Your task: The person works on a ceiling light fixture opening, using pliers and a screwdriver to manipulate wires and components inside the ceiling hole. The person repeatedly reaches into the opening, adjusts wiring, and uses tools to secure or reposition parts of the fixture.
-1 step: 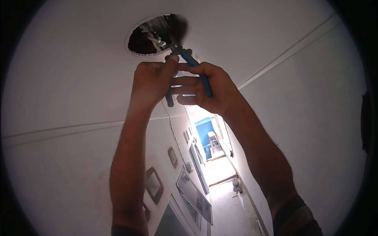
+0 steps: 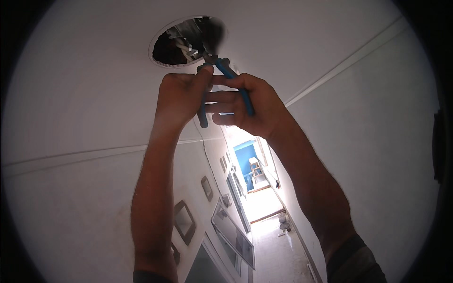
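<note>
Both my arms reach up to a round hole (image 2: 166,53) in the white ceiling. My right hand (image 2: 252,101) grips pliers (image 2: 246,101) with blue handles, its fingers reaching across between the spread handles. The pliers' dark head points up at the near rim of the hole. My left hand (image 2: 181,96) is closed just beside the pliers' head, its thumb pressed against the top of the left handle. What lies in its curled fingers is hidden. Inside the hole, pale twisted wires (image 2: 184,49) and shiny metal show, and a dark blur covers the right side.
White walls run along both sides of a corridor. On the left wall are framed openings (image 2: 184,222), a tilted window panel (image 2: 232,233) and a thin cable. A stepladder (image 2: 255,170) stands at the bright far end by a blue wall (image 2: 243,155). Small items (image 2: 284,225) lie on the floor.
</note>
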### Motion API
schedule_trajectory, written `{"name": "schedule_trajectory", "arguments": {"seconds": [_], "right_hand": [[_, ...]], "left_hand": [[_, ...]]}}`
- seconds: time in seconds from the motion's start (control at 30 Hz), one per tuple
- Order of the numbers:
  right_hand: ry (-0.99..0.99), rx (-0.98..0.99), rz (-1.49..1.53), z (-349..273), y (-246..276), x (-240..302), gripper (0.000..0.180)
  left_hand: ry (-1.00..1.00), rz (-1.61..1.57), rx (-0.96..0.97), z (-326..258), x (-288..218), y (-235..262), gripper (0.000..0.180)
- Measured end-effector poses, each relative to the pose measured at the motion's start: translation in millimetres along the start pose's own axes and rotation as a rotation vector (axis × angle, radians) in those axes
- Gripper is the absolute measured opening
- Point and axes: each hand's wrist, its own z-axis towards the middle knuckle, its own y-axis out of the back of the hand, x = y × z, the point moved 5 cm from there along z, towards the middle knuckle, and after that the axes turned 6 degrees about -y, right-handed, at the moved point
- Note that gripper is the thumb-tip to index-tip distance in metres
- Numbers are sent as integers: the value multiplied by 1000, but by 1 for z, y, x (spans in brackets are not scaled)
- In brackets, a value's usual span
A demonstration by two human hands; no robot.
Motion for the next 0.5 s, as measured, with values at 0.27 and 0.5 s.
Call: {"name": "schedule_trajectory", "arguments": {"seconds": [0.27, 0.5], "right_hand": [[28, -167, -201, -5, -12, 19, 38], [32, 2, -124, -3, 11, 26, 40]], "left_hand": [[-24, -7, -38, 6, -1, -3, 51], [-43, -23, -64, 5, -10, -14, 55]]}}
